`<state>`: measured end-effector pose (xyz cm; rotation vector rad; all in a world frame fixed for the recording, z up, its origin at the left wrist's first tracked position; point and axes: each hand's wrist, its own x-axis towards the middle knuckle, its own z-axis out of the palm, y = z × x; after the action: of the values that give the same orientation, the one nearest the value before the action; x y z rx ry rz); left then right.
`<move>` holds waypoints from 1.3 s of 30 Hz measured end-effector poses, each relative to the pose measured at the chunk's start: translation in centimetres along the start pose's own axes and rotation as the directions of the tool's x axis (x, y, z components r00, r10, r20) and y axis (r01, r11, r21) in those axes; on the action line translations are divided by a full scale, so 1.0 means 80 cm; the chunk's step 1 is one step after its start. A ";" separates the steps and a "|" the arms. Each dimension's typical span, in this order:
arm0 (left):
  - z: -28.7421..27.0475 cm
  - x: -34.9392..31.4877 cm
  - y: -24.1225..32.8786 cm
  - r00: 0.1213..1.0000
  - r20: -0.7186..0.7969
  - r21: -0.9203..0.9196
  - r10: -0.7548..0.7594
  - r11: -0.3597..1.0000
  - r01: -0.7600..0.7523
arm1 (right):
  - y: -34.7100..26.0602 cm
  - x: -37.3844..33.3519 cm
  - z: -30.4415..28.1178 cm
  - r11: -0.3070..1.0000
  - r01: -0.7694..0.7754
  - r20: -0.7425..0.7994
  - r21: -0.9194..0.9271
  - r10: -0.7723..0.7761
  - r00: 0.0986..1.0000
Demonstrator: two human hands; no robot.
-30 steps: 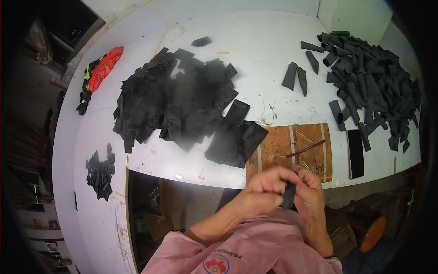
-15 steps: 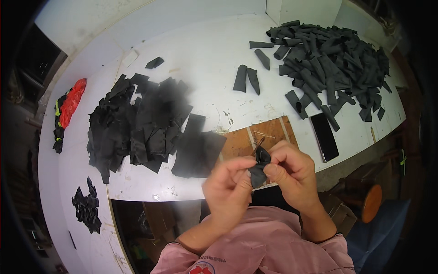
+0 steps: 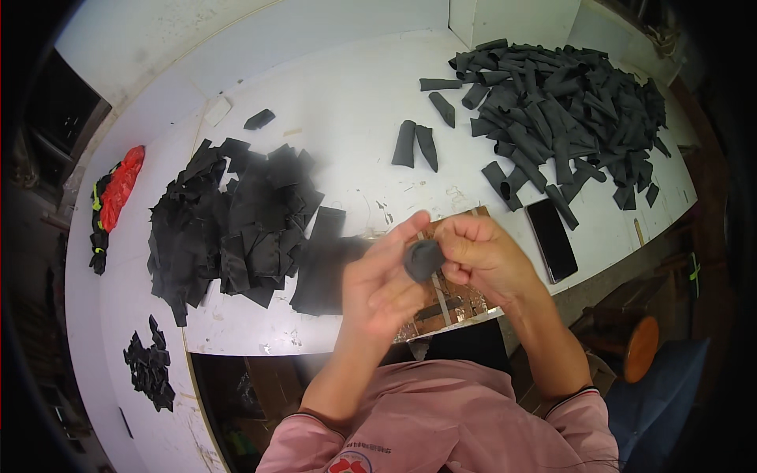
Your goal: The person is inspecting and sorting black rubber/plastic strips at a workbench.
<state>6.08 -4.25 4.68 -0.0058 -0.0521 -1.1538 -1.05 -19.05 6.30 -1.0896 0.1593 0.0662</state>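
1. My right hand (image 3: 482,256) is pinching the dark cloth piece (image 3: 423,262) at its right edge, thumb against bent fingers.
2. My left hand (image 3: 382,284) is on the other side of the piece, one digit stretched out past it and the other fingers half curled — I cannot tell whether they press on the cloth or only lie against it.
3. The cloth piece is between my two hands, raised in front of a brown board (image 3: 471,302) at the near edge of the white table (image 3: 355,177). Its end turned toward me looks rounded.
4. Just beside my left hand lie flat black cloth pieces (image 3: 315,276), partly covered by it; left of those is a broad heap of black cloth (image 3: 256,236).
5. To the right of my right hand is a dark phone (image 3: 552,240), lying flat near the edge.
6. Beyond the phone spreads a large pile of dark cloth tubes (image 3: 568,118) — a pair of loose tubes (image 3: 404,143) lies apart from it, nearer the middle.
7. Far to my left are a red plastic bag (image 3: 122,185) and, closer to me, a small pile of black scraps (image 3: 148,369).
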 end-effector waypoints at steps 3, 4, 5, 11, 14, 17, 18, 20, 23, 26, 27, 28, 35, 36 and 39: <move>-0.027 -0.006 -0.008 0.971 -0.237 -0.027 0.018 0.999 -0.025 | 0.035 0.000 -0.014 0.964 -0.130 -0.031 0.233 0.141 0.990; -0.027 -0.006 -0.006 0.969 -0.246 -0.054 0.025 0.998 -0.040 | 0.038 0.002 -0.015 0.972 -0.105 -0.025 0.210 0.112 0.993; -0.026 -0.006 -0.006 0.969 -0.245 -0.055 0.022 0.998 -0.037 | 0.039 0.003 -0.014 0.979 -0.078 -0.020 0.186 0.083 0.996; 0.008 0.005 -0.002 0.999 -0.038 -0.583 0.039 0.811 -0.054 | -0.010 0.023 0.011 0.999 -0.022 0.031 -0.041 0.023 0.999; -0.042 -0.005 0.003 0.988 -0.157 -0.325 0.011 0.944 -0.062 | 0.035 0.025 -0.017 0.996 -0.087 0.002 -0.015 0.087 0.996; -0.036 -0.013 -0.009 0.914 -0.376 0.368 0.151 0.930 -0.002 | 0.065 0.012 -0.036 0.981 -0.138 0.000 0.133 0.139 0.990; -0.032 -0.022 -0.008 0.933 -0.270 0.638 0.238 0.770 -0.012 | 0.068 0.010 -0.038 0.988 -0.121 -0.015 0.094 0.123 0.992; -0.022 -0.015 -0.015 0.895 -0.071 0.924 0.440 0.368 -0.107 | 0.065 0.008 -0.036 0.994 -0.098 -0.034 0.050 0.099 0.994; 0.003 -0.006 -0.018 0.797 0.271 0.962 0.540 -0.137 -0.234 | 0.050 0.007 -0.024 0.976 0.006 -0.075 -0.219 -0.023 0.997; -0.003 -0.008 -0.009 0.814 0.383 0.924 0.437 -0.180 -0.338 | 0.028 -0.002 -0.003 0.744 0.223 -0.204 -0.630 -0.436 0.876; -0.004 -0.011 -0.014 0.812 0.384 0.923 0.440 -0.179 -0.340 | 0.016 -0.004 0.010 0.495 0.354 -0.031 -0.794 -0.614 0.789; -0.003 -0.015 -0.020 0.779 0.313 0.926 0.544 0.009 -0.379 | 0.008 -0.007 0.017 0.193 0.437 0.174 -0.879 -0.723 0.669; -0.025 -0.011 -0.027 0.823 0.073 0.841 0.563 0.410 -0.354 | 0.035 -0.013 -0.008 -0.008 0.254 0.227 -0.967 -0.472 0.852; -0.020 -0.003 -0.026 0.855 0.087 0.825 0.512 0.443 -0.349 | 0.038 -0.010 -0.013 -0.009 0.256 0.230 -0.967 -0.471 0.852; 0.015 0.007 -0.019 0.914 0.095 0.856 0.394 0.437 -0.277 | 0.038 -0.004 -0.015 0.069 0.353 0.261 -0.933 -0.542 0.798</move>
<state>4.90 -5.30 5.85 0.9317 -0.5088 -0.6023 -1.87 -18.69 3.11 -2.4339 -0.1509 -0.6175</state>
